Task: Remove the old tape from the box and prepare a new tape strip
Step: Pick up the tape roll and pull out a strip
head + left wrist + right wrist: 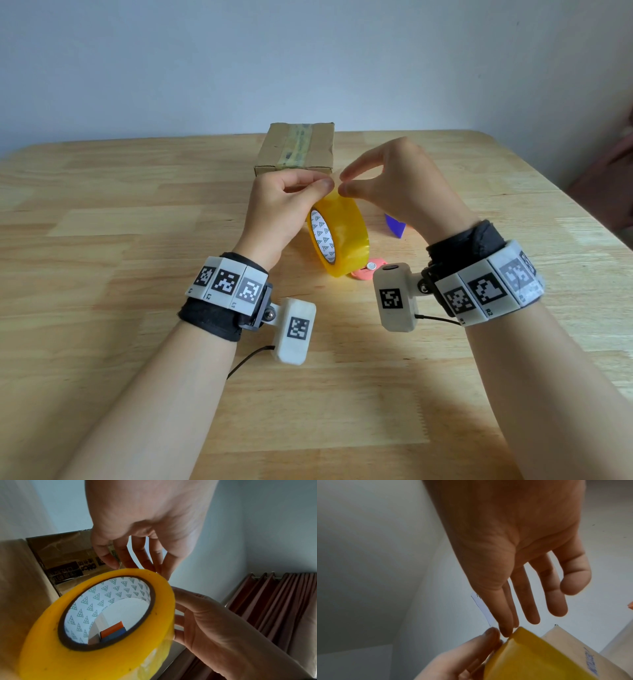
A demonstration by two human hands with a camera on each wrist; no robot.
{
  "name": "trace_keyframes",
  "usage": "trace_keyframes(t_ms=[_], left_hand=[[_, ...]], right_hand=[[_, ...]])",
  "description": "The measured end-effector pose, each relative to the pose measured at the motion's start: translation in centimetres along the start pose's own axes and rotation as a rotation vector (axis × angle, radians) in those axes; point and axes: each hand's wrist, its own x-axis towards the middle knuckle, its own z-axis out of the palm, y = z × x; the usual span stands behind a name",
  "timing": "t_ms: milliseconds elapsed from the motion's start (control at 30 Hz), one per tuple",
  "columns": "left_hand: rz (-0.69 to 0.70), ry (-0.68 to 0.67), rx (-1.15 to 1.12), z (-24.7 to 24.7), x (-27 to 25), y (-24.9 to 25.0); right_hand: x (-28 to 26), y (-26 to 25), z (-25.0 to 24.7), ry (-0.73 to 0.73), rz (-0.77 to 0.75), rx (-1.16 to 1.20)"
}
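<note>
The left hand (281, 205) holds the yellow tape roll (339, 240) up off the table (102, 240). The right hand (394, 185) has loose fingers touching the roll's top, gripping nothing. The box (296, 147) sits behind.

box (297, 147) behind tape roll (339, 236) | roll between hands (raised) | table (102, 212) beneath

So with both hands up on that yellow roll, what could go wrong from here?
1. The right hand only touches the top rim of the yellow tape roll with its fingertips; they may miss the tape end.
2. The left hand holds the roll in the air, so it could slip.
3. The cardboard box still wears its old tape strip.
</note>
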Motion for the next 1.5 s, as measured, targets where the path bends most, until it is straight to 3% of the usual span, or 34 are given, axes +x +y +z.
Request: trace_keyframes(t_ms=[1033, 1333, 1500], left_hand=[[0.087, -0.023, -0.030, -0.5, 0.3, -0.3], [-0.143, -0.097, -0.115, -1.1, 0.8, 0.1], [-0.247, -0.318, -0.044, -1.3, 0.9, 0.1]], right_hand=[[0.0, 0.2, 0.3, -0.122, -0.029, 0.118], [0.0, 0.3, 0.1, -0.083, -0.051, 0.146], [0.2, 0.3, 0.3, -0.100, -0.046, 0.126]])
